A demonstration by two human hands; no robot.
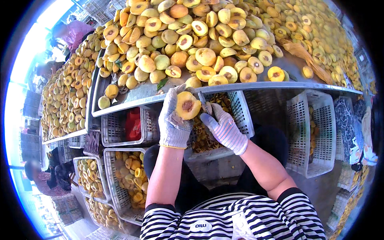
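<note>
My left hand (174, 120), in a grey knit glove, is shut on a yellow peach half (188, 105) with its pit side facing up. My right hand (223, 128), in a striped glove, grips a small knife (203, 101) whose blade touches the right side of that peach. Both hands hover just below the front edge of a metal table (256, 85). Directly under them stands a white plastic crate (244, 116) holding dark pits and scraps.
The table carries a big heap of whole and halved yellow peaches (192, 44). White crates of peach halves (128, 176) stand at lower left, an upright crate (310, 132) at right. Another loaded table (66, 96) and a person in pink (74, 32) are at the left.
</note>
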